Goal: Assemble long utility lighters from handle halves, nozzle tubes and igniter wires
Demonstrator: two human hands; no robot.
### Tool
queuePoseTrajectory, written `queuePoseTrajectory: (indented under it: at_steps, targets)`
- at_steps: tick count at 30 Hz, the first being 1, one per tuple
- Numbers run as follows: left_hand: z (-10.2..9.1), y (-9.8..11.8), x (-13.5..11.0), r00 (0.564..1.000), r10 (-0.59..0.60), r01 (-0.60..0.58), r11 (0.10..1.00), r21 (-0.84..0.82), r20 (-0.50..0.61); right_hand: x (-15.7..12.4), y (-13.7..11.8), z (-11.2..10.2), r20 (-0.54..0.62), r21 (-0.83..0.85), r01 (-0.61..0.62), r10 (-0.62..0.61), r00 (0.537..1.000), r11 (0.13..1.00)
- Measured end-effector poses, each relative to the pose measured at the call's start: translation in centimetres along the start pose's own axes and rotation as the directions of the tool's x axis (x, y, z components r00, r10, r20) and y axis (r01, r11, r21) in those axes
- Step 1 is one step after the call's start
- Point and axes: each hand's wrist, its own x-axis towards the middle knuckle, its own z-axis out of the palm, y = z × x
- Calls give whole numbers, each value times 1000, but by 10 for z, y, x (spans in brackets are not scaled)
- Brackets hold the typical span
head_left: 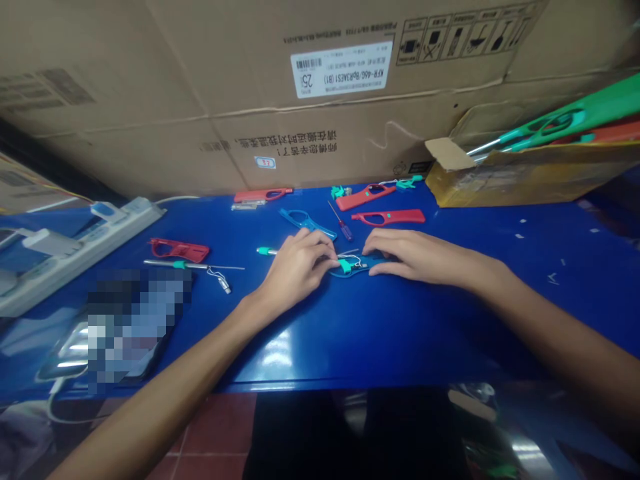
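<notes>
Both my hands rest on the blue table (350, 327) around a blue plastic handle shell (357, 268) with a green part (345, 266) and a thin white wire on it. My left hand (297, 267) is curled, its fingertips pinching at the green part. My right hand (413, 255) lies over the shell's right end, fingers pressed down on it. A metal rod with a green tip (266, 251) sticks out from under my left hand.
Another blue shell (306, 221), a small screwdriver (341, 223) and red shells (389, 217) (365, 196) (263, 195) (179, 249) lie behind. A rod with wire (193, 265), a power strip (75, 243) and a phone (113, 337) sit left. Cardboard boxes (300, 100) wall the back.
</notes>
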Motion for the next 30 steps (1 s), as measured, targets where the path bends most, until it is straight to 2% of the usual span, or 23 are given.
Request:
queuePoseTrajectory:
  at_steps: [6, 12, 24, 30]
  targets:
    - [2, 0, 0, 999, -33, 33, 999, -8, -14, -1, 1, 2, -7, -2, -6, 6, 1000, 1000]
    - [4, -1, -1, 1000, 7, -7, 1000, -9, -17, 0, 1, 1, 4, -2, -11, 11, 1000, 1000]
    - [3, 2, 0, 999, 1, -1, 1000, -2, -34, 1, -1, 2, 10, -20, -38, 38, 999, 999]
    - [3, 4, 0, 999, 21, -17, 996, 82, -43, 3, -1, 3, 0, -2, -38, 38, 999, 999]
